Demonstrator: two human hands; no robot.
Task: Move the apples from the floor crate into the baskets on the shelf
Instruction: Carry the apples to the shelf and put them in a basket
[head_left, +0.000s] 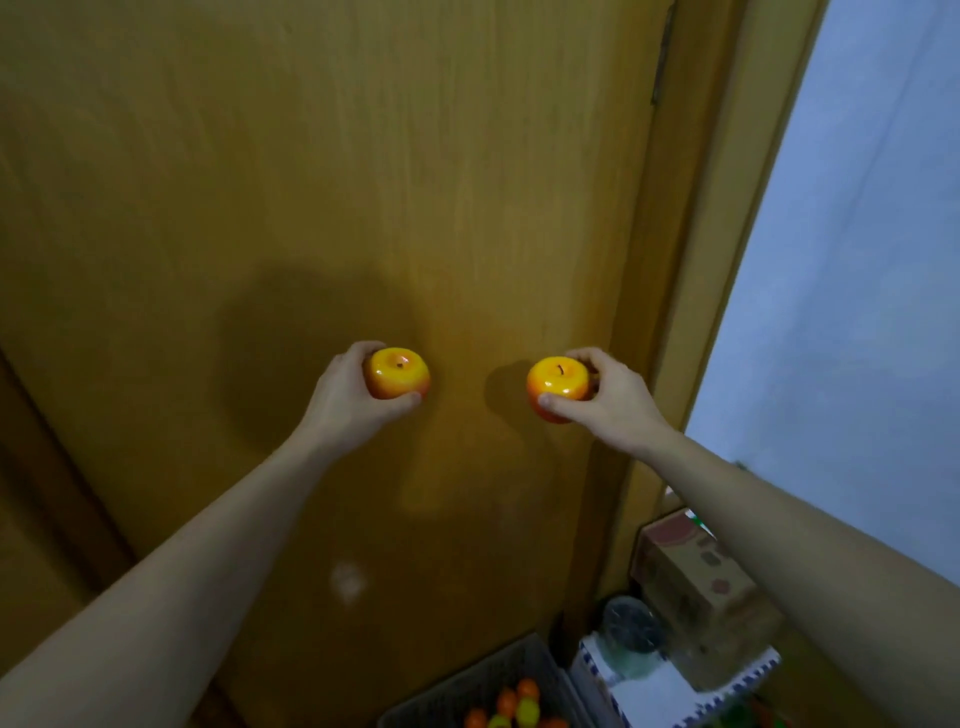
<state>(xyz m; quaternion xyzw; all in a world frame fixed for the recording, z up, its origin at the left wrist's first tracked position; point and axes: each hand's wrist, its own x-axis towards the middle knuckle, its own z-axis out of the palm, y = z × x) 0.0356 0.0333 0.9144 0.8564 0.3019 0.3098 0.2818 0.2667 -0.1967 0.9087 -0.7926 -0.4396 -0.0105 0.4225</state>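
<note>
My left hand (347, 395) grips a yellow-red apple (397, 372), stem up, with fingers and thumb curled round it. My right hand (602, 399) holds a second yellow-red apple (557, 384) the same way. Both arms are stretched forward at about the same height, in front of a wooden door. At the bottom edge a dark grey crate (498, 675) holds several small orange and green fruits (511, 704). No shelf baskets are in view.
A brown wooden door (311, 182) fills most of the view, its frame (691, 260) on the right beside a pale wall (857, 260). Below right stand a cardboard box (696, 577), a clear jar with a dark lid (631, 631) and a white box (654, 696).
</note>
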